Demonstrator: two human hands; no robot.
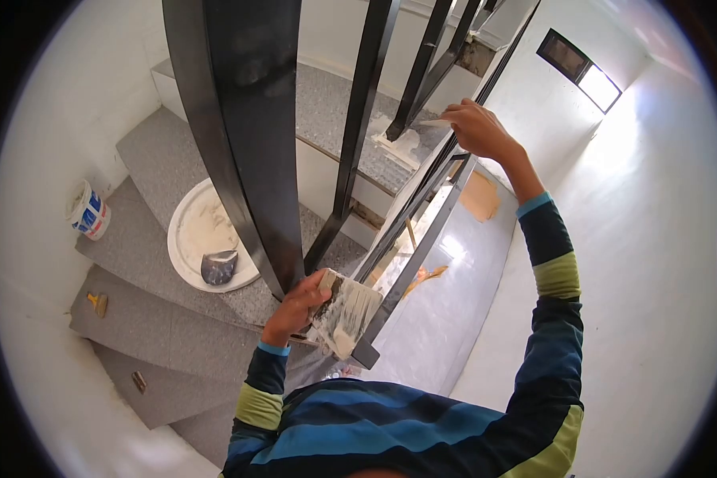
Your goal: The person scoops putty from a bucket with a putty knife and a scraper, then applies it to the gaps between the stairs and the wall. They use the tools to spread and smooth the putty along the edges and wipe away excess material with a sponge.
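Observation:
My left hand (pixel 296 305) grips the edge of a flat board (pixel 347 314) smeared with white paste, low beside the thick black post (pixel 255 119). My right hand (pixel 478 127) is raised at the upper right, its fingers closed round a thin pale blade (pixel 433 123) that points left. Just left of that blade, white paste (pixel 400 146) lies on the grey step around the foot of a black baluster (pixel 413 88). Whether the blade touches the paste I cannot tell.
A round white tub (pixel 185 263) with a dark piece (pixel 218 267) stands behind the post. On the lower left steps are a bucket (pixel 92 213), a yellow-handled tool (pixel 98 303) and a small scraper (pixel 139 382). A black rail (pixel 422 247) runs between my arms.

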